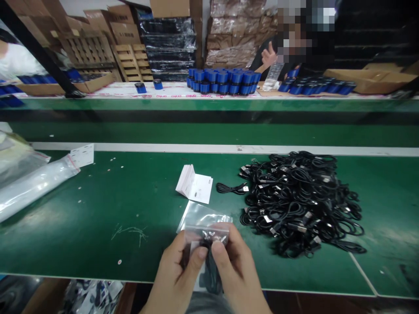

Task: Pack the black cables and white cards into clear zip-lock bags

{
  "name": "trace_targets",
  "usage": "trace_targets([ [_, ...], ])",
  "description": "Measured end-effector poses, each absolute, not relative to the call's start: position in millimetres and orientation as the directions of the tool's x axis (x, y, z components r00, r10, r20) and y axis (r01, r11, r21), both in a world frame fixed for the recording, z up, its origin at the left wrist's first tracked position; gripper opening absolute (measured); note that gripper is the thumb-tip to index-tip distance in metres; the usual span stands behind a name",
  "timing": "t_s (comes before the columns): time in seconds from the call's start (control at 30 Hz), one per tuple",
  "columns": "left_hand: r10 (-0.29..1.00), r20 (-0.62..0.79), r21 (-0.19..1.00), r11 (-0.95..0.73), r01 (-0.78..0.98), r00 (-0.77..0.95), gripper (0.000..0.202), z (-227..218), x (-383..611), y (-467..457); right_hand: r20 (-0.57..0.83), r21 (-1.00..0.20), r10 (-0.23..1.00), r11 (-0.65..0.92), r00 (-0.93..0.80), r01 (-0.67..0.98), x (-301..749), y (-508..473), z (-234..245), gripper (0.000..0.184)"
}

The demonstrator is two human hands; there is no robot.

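Clear plastic bag (pixel 204 229) pinched at its mouth by your left hand (pixel 175 266) and right hand (pixel 235 268), both closed on it, dark cable (pixel 211 270) inside; cable heap (pixel 301 203) lies to the right on the green counter (pixel 81 226)

The left hand (pixel 175 272) and right hand (pixel 237 277) pinch a clear bag (pixel 206 229) of black cable (pixel 211 270) beside a heaped cable pile (pixel 301 203).

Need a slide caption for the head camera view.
Left hand and right hand pinch a clear zip bag of black cable beside a heap of black USB cables on a green workbench.
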State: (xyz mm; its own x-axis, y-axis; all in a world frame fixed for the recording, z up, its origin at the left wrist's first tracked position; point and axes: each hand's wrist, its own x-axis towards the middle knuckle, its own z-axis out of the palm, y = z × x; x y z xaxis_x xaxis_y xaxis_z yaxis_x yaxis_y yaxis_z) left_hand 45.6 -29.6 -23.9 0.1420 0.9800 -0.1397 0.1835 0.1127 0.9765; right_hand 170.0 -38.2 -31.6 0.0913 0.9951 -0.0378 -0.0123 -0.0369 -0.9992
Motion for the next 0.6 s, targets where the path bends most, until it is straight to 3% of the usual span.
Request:
trace_targets([
  [0.1, 0.997, -0.057, 0.971, 0.044, 0.235, 0.047, 0.025, -26.3, 49.3, -36.1, 0.000, -0.999, 0.988, -0.006, 0.156, 0.041, 159.3, -43.9, -32.8, 0.028],
  [0.2, 0.997, 0.061, 0.959, -0.047, 0.279, -0.043, 0.030, -28.8, 51.5, -40.1, 0.142, -0.985, 0.973, 0.121, 0.181, 0.122, 154.4, -45.1, -33.2, 0.025],
  [0.43, 0.977, 0.208, 0.939, -0.184, 0.290, -0.053, 0.026, -33.3, 53.5, -40.6, 0.340, -0.929, 0.926, 0.302, 0.167, 0.215, 151.6, -42.9, -37.6, 0.023],
  [0.6, 0.990, 0.136, 0.965, -0.138, 0.223, 0.026, 0.028, -32.1, 51.3, -39.0, 0.345, -0.920, 0.924, 0.297, 0.164, 0.257, 156.2, -43.4, -41.3, 0.025],
])
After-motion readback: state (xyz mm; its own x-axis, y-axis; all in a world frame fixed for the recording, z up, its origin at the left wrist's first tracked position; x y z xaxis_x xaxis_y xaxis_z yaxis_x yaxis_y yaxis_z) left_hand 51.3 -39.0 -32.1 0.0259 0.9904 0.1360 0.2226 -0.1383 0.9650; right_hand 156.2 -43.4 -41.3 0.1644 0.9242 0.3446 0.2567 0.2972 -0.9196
